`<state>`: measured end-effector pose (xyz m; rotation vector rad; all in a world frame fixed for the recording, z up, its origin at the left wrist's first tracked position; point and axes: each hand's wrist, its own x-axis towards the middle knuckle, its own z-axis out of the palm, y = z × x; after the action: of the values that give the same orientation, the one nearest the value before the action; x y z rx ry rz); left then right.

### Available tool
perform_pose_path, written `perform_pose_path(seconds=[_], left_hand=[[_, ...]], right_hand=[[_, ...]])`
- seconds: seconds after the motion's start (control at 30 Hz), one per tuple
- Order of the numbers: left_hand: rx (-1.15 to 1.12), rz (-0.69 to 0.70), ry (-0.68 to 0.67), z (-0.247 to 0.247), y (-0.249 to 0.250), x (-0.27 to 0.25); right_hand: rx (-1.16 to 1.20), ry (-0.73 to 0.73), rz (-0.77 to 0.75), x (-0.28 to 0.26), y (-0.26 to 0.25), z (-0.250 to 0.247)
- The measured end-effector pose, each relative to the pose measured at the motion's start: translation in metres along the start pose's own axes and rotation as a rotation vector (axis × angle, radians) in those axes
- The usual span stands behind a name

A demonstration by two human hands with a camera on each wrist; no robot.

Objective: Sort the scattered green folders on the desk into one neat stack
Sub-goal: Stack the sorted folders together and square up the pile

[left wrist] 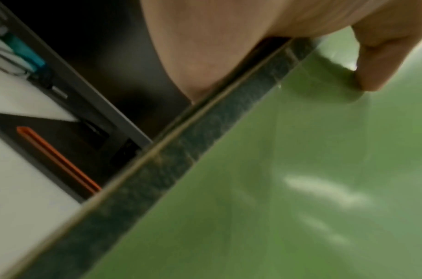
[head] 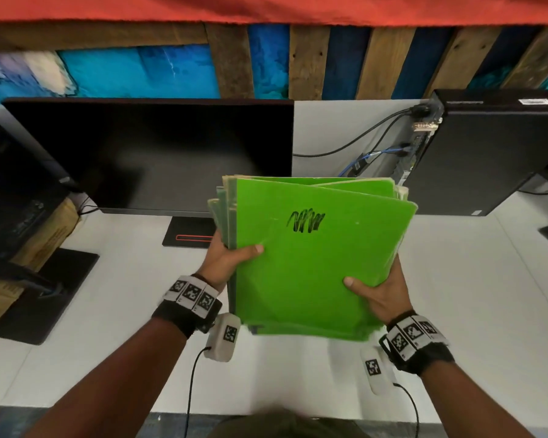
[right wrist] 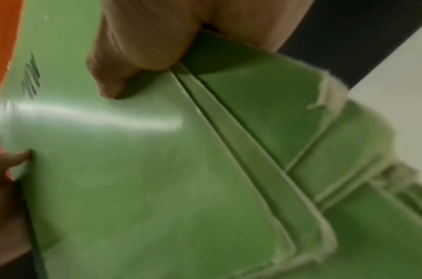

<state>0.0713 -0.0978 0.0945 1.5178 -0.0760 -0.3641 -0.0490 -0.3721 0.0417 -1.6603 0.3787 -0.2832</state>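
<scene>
A bundle of several green folders [head: 310, 263] is held up above the white desk [head: 472, 295], tilted toward me. The top folder bears a black scribble [head: 306, 221]. My left hand [head: 225, 257] grips the bundle's left edge, thumb on the top cover. My right hand [head: 377, 292] grips the lower right edge, thumb pressed on the cover. In the left wrist view the thumb [left wrist: 381, 62] presses the green folder cover [left wrist: 288, 179]. In the right wrist view the thumb [right wrist: 124, 62] lies on the top folder [right wrist: 133, 169], with frayed, uneven folder edges [right wrist: 336, 151] fanned out to the right.
A black monitor [head: 159, 153] on a stand [head: 190, 232] is right behind the folders. A black computer tower [head: 494, 153] with cables [head: 361, 143] stands at the back right. Another screen [head: 10, 191] and a cardboard box [head: 45, 241] are at the left.
</scene>
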Motion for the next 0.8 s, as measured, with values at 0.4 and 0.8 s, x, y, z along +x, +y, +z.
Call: perform_pose_path(seconds=[0.4,0.8], left_hand=[[0.072,0.091,-0.134,-0.053,0.026,-0.018],[-0.212,0.101,0.088,-0.033,0.046,-0.015]], right_hand=[[0.060,-0.014,-0.148,0.014,-0.051,0.038],[0.330,0.187,0.100,0.015,-0.085,0.056]])
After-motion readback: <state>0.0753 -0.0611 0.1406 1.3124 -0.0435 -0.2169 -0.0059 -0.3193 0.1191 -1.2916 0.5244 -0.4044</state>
